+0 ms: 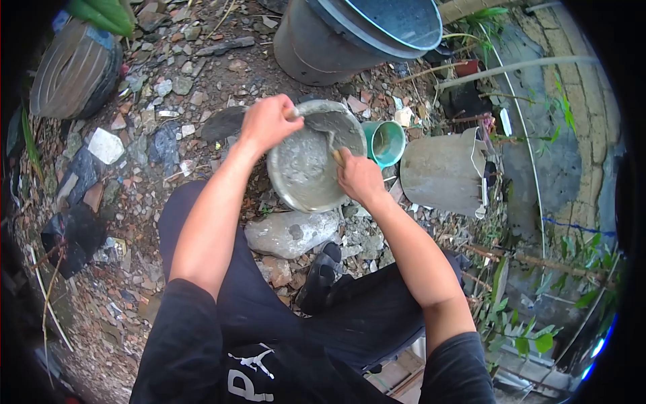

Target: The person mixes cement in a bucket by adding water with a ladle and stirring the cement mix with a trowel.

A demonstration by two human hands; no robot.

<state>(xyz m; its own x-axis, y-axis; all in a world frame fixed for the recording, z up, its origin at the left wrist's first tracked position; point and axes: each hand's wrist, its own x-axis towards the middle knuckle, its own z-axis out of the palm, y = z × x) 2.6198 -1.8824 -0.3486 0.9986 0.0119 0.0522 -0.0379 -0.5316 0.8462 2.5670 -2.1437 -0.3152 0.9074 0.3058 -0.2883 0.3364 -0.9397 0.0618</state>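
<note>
A round basin point(274, 176) of wet grey mortar point(299, 158) sits on the rubble in front of me. At its upper left edge, my left hand point(268, 122) is closed, its fingers curled round the rim. My right hand point(362, 176) grips the wooden handle of a small trowel point(338, 157) from the right side. The trowel's metal shank reaches down into the basin, and its blade is smeared with mortar and partly hidden. Just right of the basin is a green pail point(388, 143).
A large dark bucket point(306, 44) stands beyond the basin. To the right lies a grey, worn bucket point(441, 172) near a wall point(562, 161). A big stone point(293, 234) lies close to my foot. Broken stones and litter cover the ground.
</note>
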